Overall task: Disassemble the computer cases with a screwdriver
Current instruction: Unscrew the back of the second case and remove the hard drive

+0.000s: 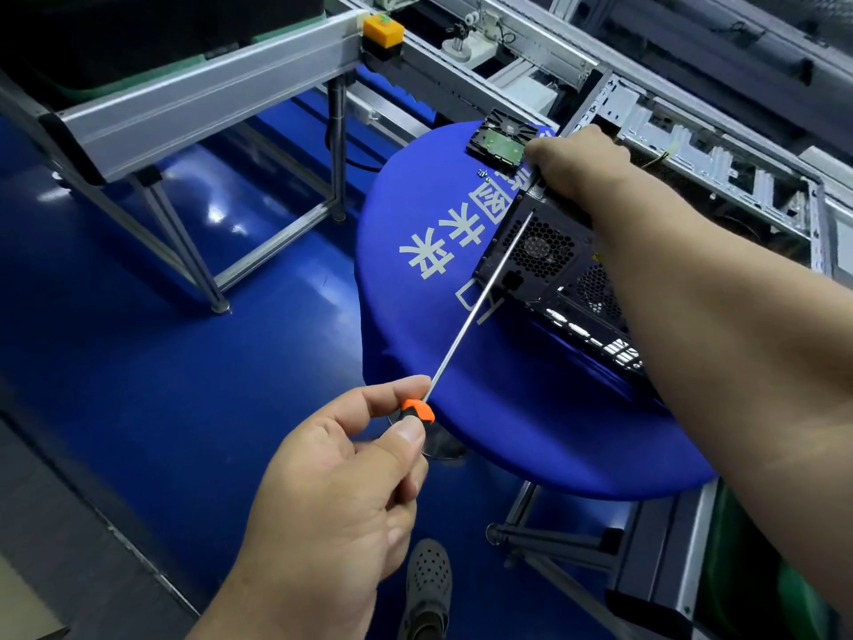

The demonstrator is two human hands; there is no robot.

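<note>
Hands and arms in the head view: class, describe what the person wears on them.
Nothing. The left hand and right hand are bare, without gloves, rings or watch. Both forearms are uncovered; no sleeve reaches into view.

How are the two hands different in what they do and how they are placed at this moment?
The left hand is near the camera, its fingers pinching the orange handle of the screwdriver. The right hand reaches farther away and rests on the top edge of the computer case, gripping it. The left hand shows its thumb and curled fingers; the right hand shows mostly its back. Both are bare.
</note>
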